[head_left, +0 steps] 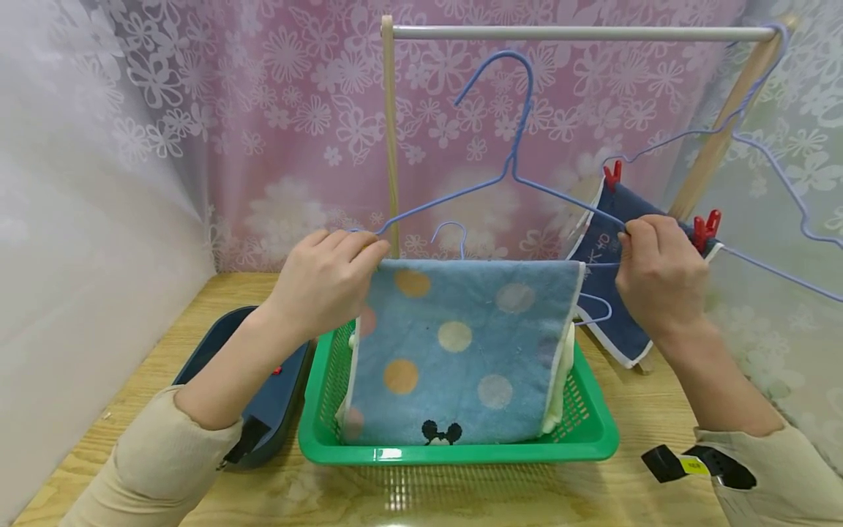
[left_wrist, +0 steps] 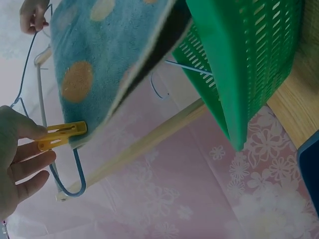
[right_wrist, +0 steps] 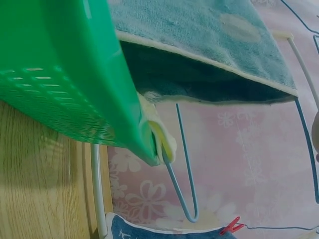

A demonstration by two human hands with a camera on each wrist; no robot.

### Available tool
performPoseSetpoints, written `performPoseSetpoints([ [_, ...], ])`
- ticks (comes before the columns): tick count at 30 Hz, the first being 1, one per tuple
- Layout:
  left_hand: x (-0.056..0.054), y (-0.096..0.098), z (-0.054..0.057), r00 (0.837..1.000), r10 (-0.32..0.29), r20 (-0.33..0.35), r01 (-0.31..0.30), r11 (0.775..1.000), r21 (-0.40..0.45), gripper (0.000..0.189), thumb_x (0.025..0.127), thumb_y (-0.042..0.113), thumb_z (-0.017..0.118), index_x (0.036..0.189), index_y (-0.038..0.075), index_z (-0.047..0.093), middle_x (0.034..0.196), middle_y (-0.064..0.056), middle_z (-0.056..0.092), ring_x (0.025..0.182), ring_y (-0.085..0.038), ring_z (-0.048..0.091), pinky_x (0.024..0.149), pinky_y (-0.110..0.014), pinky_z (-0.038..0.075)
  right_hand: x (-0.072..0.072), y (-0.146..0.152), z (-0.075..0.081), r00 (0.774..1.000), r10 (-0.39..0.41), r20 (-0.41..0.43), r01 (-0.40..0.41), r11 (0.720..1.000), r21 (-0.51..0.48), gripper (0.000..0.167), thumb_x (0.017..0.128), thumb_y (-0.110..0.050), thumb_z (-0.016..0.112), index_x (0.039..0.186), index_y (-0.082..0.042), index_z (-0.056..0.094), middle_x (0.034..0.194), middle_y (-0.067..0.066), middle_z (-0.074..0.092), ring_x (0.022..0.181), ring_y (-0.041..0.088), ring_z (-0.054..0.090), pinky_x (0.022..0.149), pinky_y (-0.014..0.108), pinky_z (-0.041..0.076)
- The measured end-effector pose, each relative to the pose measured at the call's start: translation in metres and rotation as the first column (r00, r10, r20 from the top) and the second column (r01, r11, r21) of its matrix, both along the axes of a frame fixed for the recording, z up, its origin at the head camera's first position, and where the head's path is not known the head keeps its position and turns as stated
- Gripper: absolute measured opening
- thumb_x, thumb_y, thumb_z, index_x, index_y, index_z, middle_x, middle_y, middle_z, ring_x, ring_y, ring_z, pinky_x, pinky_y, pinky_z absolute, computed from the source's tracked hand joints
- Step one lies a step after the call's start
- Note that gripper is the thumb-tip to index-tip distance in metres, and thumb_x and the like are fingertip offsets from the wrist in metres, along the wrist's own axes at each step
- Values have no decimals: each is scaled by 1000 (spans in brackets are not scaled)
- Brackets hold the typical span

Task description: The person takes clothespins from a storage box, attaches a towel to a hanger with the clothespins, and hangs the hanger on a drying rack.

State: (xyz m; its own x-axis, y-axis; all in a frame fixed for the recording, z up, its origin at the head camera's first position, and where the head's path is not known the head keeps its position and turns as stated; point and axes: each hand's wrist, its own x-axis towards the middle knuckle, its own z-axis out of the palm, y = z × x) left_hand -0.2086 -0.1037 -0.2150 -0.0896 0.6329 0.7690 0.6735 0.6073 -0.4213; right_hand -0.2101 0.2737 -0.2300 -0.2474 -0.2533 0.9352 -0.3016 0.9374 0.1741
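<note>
A blue polka-dot towel [head_left: 454, 366] is draped over the lower bar of a light-blue wire hanger [head_left: 530, 80], above and partly in front of the basket. At the towel's upper left corner my left hand [head_left: 329, 282] pinches a yellow clothespin [left_wrist: 62, 134], its jaws on the towel's folded edge in the left wrist view. My right hand [head_left: 661, 274] grips the hanger near its right end, apart from the towel's edge. In the right wrist view, the folded towel [right_wrist: 199, 55] hangs with its two layers parted, and the right hand's grip is not visible.
A green basket [head_left: 461, 455] stands on the wooden table, holding pale yellow cloth and more hangers. Left of it lies a dark blue bin [head_left: 279, 402]. Behind rises a rack with a metal rod [head_left: 579, 34]. At right a navy towel [head_left: 619, 315] hangs by red clothespins [head_left: 707, 227].
</note>
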Motion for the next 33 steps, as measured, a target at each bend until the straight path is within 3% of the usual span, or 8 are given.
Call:
performPoseSetpoints([
  [6, -2, -4, 0, 1000, 6, -19, -6, 1000, 7, 18, 79, 0, 61, 96, 1, 64, 98, -18, 63, 77, -33, 61, 58, -40, 48, 0, 1, 0, 1000, -6, 16, 6, 1000, -4, 18, 91, -6, 51, 89, 12, 55, 87, 27, 55, 76, 41, 57, 61, 54, 49],
  [14, 1, -19, 0, 1000, 3, 5, -4, 999, 50, 38, 69, 7, 75, 103, -1, 62, 102, -19, 61, 83, -35, 61, 64, -44, 51, -3, 1, -2, 999, 23, -31, -25, 998, -49, 19, 90, -7, 51, 87, 11, 56, 86, 26, 56, 75, 43, 57, 59, 56, 46],
  [26, -2, -56, -10, 1000, -9, 26, 3, 979, 206, 25, 71, 2, 69, 96, -1, 65, 91, -16, 64, 74, -34, 59, 58, -45, 46, -4, 1, -2, 999, 39, -37, -41, 997, -60, 23, 92, -10, 49, 86, 11, 56, 85, 27, 56, 74, 42, 56, 58, 56, 45],
  [33, -18, -90, -25, 993, 79, 93, -94, 981, 172, 11, 79, 4, 62, 86, -1, 68, 80, -15, 66, 73, -34, 58, 57, -43, 44, -4, 1, -2, 999, 41, -27, -42, 997, -61, 23, 91, -10, 50, 86, 11, 56, 85, 27, 55, 75, 43, 56, 58, 57, 45],
])
